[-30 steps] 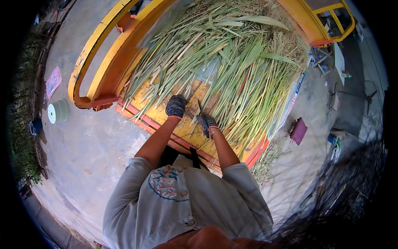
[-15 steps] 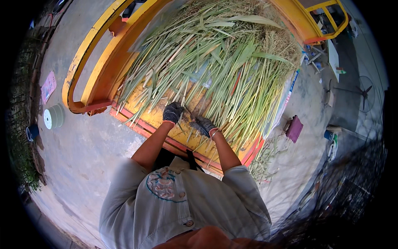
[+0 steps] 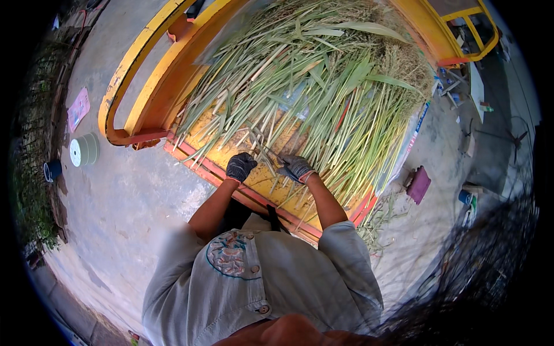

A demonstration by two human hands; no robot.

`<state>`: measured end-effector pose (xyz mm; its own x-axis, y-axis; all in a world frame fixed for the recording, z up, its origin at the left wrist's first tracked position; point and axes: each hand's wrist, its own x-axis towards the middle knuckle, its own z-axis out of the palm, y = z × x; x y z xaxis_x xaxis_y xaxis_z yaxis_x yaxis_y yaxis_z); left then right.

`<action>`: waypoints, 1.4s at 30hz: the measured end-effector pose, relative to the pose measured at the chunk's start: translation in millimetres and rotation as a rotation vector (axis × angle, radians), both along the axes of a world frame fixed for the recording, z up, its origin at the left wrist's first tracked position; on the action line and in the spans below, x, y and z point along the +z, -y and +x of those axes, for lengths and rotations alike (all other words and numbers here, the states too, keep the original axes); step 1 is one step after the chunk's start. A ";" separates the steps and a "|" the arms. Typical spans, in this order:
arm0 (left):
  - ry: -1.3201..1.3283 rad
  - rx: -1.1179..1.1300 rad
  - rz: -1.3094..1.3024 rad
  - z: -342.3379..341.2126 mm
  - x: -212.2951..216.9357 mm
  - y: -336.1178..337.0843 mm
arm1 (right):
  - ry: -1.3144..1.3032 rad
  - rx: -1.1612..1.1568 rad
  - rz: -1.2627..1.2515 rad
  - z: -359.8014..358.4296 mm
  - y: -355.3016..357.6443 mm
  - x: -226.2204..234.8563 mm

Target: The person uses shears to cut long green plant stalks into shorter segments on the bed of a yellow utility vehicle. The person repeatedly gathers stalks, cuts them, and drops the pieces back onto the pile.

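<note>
In the head view, your left hand (image 3: 241, 166) curls into a loose fist just above the yellow bed (image 3: 261, 180); I cannot tell whether its fingers hold a stalk. Your right hand (image 3: 296, 168) is beside it, its fingers drawn narrow around what looks like a thin knife (image 3: 274, 154), its tip pointing toward the loose stalks (image 3: 363, 127). If that is a blade, your hands are near enough that a slip on a tough stem could carry it into the left glove. The stalks cross and overlap, so a hard tug on one could drag its neighbours, and those by the red edge (image 3: 367, 206) could drop off.

The bed is the main container: it carries the fanned stalks, cut ends toward you, seed heads at the far right, with clear plastic (image 3: 297, 106) showing among them. On the floor to your left are a pale green tub (image 3: 85, 150) and a blue bucket (image 3: 52, 170); you cannot see what either contains
</note>
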<state>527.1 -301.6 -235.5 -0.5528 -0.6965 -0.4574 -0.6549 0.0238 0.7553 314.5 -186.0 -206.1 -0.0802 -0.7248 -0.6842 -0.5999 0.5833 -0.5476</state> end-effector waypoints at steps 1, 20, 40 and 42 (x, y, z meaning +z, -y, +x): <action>0.042 -0.032 -0.085 19.2 2.9 0.2 | 0.010 -0.036 0.081 -1.3 -2.8 5.2; 0.469 -0.319 -0.337 -77.4 14.1 48.4 | 0.403 -0.721 -0.067 51.8 -44.0 32.2; 0.161 0.156 -0.637 -1.7 47.4 61.0 | 0.431 -1.085 0.130 13.5 35.1 -51.7; 0.284 0.167 -0.611 2.9 58.2 80.1 | 0.513 -1.131 0.155 16.1 29.3 -47.9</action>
